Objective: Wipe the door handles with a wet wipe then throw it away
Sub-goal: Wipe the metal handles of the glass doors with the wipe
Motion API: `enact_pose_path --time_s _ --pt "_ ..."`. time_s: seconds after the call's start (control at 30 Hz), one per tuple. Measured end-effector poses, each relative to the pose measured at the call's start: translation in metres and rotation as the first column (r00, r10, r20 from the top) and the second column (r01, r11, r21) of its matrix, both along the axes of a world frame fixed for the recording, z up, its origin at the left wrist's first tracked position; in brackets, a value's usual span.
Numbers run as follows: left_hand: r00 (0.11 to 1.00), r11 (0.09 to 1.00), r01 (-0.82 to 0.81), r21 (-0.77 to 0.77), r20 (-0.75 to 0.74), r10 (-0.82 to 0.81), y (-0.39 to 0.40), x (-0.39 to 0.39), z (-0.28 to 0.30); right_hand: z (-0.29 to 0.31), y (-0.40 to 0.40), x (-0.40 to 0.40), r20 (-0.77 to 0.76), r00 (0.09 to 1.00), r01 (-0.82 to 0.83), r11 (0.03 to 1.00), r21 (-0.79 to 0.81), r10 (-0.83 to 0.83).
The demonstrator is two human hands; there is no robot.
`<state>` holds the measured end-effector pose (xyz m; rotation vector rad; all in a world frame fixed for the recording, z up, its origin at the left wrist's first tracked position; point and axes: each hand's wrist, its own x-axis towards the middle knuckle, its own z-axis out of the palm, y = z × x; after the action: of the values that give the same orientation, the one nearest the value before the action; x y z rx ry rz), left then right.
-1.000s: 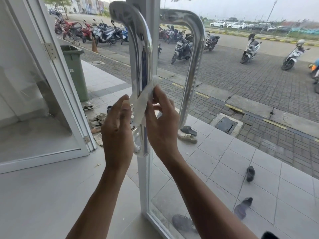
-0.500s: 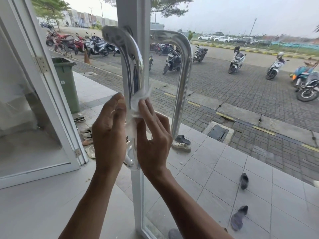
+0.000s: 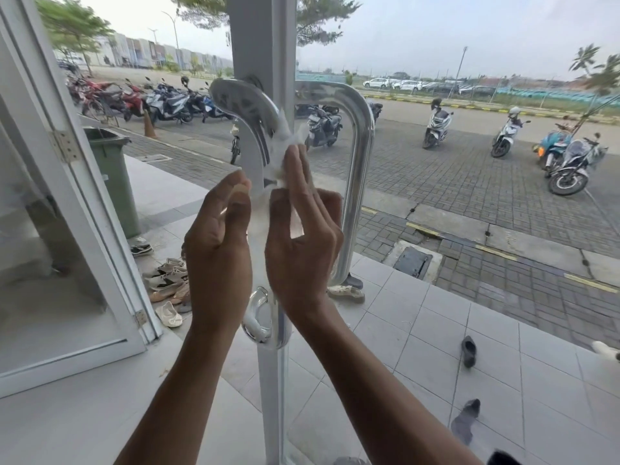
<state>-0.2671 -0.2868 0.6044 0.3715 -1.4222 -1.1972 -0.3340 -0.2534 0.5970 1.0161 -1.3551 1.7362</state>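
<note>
Wet wipe (image 3: 280, 152) wraps our near chrome door handle (image 3: 250, 129), toward 12 o'clock; our left hand (image 3: 218, 250) and right hand (image 3: 298, 243) pinch it from 9 and 3 o'clock.

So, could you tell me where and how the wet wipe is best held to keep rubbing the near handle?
Probably by its two loose ends, one per side. The wet wipe drapes around the upright bar of the near handle, so the left hand comes from the left, the right hand from the right, pinching it taut around the tube.
</note>
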Motion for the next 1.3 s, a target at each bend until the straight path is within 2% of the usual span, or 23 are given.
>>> enact_pose_path --time_s 0.2,0.43,0.57,0.63,0.77,0.87,0.97,1.13,1.2,1.3 --pt "0.998 0.997 0.043 -0.061 -0.036 -0.046 -0.008 -0.005 0.02 0.018 -0.005 -0.002 0.071 0.997 -0.023 0.996 -0.089 0.029" --pt "0.99 0.994 0.072 -0.077 -0.116 -0.081 -0.014 -0.009 0.033 0.059 -0.008 -0.006 -0.026 0.999 0.022 0.999 -0.032 -0.023" --pt "0.99 0.992 0.077 -0.101 -0.109 -0.088 -0.024 -0.011 0.039 0.044 -0.001 -0.007 -0.137 0.985 0.1 0.994 -0.048 -0.106" --pt "0.99 0.993 0.086 -0.085 -0.1 -0.095 -0.031 -0.011 0.043 0.044 0.003 -0.009 -0.129 0.986 0.101 0.994 -0.041 -0.105" --pt "0.99 0.993 0.071 -0.091 -0.118 -0.081 -0.041 -0.011 0.051 0.071 -0.001 -0.013 -0.098 0.987 0.133 0.989 0.069 -0.126" --pt "0.99 0.993 0.063 -0.104 -0.122 -0.076 -0.048 -0.009 0.057 0.081 -0.009 -0.01 -0.157 0.956 0.278 0.934 0.223 -0.247" --pt "0.992 0.991 0.06 -0.122 -0.107 -0.073 -0.055 -0.006 0.059 0.081 -0.011 -0.004 -0.175 0.936 0.348 0.88 0.323 -0.306" --pt "0.989 0.987 0.082 -0.135 -0.111 -0.097 -0.07 0.0 0.064 0.097 -0.02 0.008 -0.291 0.877 0.472 0.798 0.375 -0.382" --pt "0.983 0.983 0.117 -0.139 -0.123 -0.135 -0.076 0.001 0.064 0.092 -0.024 0.012 -0.281 0.887 0.454 0.799 0.394 -0.366" --pt "0.979 0.978 0.152 -0.146 -0.111 -0.169 -0.081 0.001 0.064 0.075 -0.024 0.01 -0.281 0.876 0.47 0.819 0.327 -0.391"
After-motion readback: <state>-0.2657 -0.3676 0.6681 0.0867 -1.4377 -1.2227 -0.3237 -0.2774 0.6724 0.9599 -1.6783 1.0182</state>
